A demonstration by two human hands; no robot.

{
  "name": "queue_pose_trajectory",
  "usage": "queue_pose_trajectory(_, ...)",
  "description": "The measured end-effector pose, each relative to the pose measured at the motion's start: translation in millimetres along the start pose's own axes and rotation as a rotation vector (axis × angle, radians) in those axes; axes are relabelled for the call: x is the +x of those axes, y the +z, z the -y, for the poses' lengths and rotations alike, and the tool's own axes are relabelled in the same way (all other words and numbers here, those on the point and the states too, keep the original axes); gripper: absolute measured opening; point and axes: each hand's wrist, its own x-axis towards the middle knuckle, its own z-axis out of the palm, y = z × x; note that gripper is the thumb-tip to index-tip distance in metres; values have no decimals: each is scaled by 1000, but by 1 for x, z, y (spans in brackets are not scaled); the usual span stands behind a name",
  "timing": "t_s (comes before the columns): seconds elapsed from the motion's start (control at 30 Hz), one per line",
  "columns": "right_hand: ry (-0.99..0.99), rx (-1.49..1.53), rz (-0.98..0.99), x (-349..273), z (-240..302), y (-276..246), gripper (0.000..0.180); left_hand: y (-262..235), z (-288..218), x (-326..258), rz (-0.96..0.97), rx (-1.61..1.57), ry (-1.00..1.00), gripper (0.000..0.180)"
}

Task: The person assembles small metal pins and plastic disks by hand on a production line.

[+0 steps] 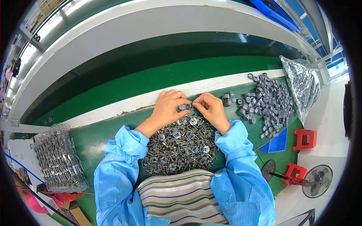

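Note:
My left hand (168,107) pinches a small grey plastic housing (183,107) between thumb and fingers. At the housing's right end, the thumb and forefinger of my right hand (212,109) are closed together on something small and dark, too tiny to make out. The two hands nearly meet above the far edge of a large heap of small metal-pinned parts (181,145), which lies on the green bench top between my forearms. To the right of my right hand spreads a pile of loose grey plastic housings (269,101), with a few (228,98) lying closer to the hand.
Clear plastic trays (60,162) filled with metal parts are stacked at the left. A clear plastic bag (301,84) stands at the far right. Below the bench's right edge are a blue bin (275,143), red stools (304,139) and a fan (318,180). A white ledge (113,109) runs behind my hands.

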Motion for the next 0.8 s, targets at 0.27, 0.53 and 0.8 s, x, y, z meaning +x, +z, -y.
queue_pose_trajectory(0.27,-311,-115,-43,0,-5,1,10,1,0,1,1,-4,16,31)
queue_pose_trajectory(0.53,-44,-21,54,-3,3,2,17,1,1,0,16,-2,-8,29)
queue_pose_trajectory(0.8,-139,-44,125,0,-8,-6,31,1,3,1,-19,-58,-12,35)
